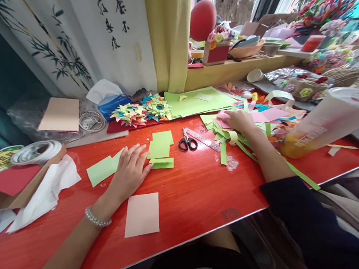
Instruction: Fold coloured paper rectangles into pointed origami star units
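Observation:
My left hand (pixel 132 170) lies flat with fingers spread, between a light green sheet (pixel 100 171) on its left and several green paper squares (pixel 160 147) by its fingertips. Below it is a pale pink paper square (pixel 142 215). My right hand (pixel 242 122) reaches into a heap of coloured paper strips (pixel 223 149), its fingers bent at a piece of pink paper (pixel 223 118). The fingertips are partly hidden. Black-handled scissors (pixel 188 142) and a clear patterned ruler (pixel 203 140) rest between my hands.
Folded paper rings (pixel 129 114) and large green sheets (pixel 195 101) lie along the back. A plastic drink cup (pixel 330 120) leans at right. On the left is a cardboard box (pixel 29 189) with tape rolls (pixel 37 152). The red table's (pixel 198 200) front edge runs near my lap.

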`<state>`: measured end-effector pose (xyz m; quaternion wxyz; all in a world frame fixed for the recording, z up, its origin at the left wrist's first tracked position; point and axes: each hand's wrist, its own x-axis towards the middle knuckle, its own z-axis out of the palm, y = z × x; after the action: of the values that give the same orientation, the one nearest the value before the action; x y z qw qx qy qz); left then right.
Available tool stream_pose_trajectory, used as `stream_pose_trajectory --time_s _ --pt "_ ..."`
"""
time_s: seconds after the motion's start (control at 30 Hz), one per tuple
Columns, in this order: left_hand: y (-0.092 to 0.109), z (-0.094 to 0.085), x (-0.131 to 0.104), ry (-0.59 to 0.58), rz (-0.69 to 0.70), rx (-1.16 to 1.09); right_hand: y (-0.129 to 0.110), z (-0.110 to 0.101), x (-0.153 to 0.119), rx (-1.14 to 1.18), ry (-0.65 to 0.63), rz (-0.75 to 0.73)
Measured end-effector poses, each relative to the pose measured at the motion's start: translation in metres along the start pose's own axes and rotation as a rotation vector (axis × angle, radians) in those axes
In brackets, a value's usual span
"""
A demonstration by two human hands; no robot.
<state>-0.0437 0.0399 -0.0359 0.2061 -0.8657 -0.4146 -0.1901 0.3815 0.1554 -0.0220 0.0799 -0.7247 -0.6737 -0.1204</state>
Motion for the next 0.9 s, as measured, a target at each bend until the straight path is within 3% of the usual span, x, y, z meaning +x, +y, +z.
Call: stream_pose_trajectory --time_s 0.17,0.3,0.37,0.4,0.47,0.53,0.6,0.7,0.9 --pt "-0.001 0.002 -0.001 0.001 0.019 0.017 0.000 -0.005 0.002 0.069 0.085 0.063" --pt "0.001 -0.003 0.002 0.026 -0.032 -0.063 -0.018 -0.027 -0.001 0.226 0.209 0.073" --pt "0.005 -0.011 0.005 0.058 -0.111 -0.184 -0.042 -0.041 -0.010 0.394 0.255 0.036" --pt "0.009 -0.016 0.007 0.070 -0.177 -0.278 -0.059 -0.047 -0.018 0.720 0.258 0.016" --pt "0.016 -0.025 0.011 0.072 -0.380 -0.547 -0.097 -0.057 -0.040 1.352 0.065 -0.077" --pt "0.024 -0.032 0.015 0.095 -0.627 -0.867 -0.136 -0.062 -0.066 1.670 -0.178 -0.112" --pt "0.029 -0.034 0.017 0.156 -0.793 -1.089 -0.168 -0.063 -0.091 1.788 -0.387 -0.122" --pt "0.034 -0.032 0.017 0.211 -0.896 -1.239 -0.195 -0.064 -0.117 1.964 -0.594 -0.056" --pt "0.035 -0.033 0.015 0.226 -0.926 -1.271 -0.199 -0.063 -0.125 2.062 -0.922 -0.098"
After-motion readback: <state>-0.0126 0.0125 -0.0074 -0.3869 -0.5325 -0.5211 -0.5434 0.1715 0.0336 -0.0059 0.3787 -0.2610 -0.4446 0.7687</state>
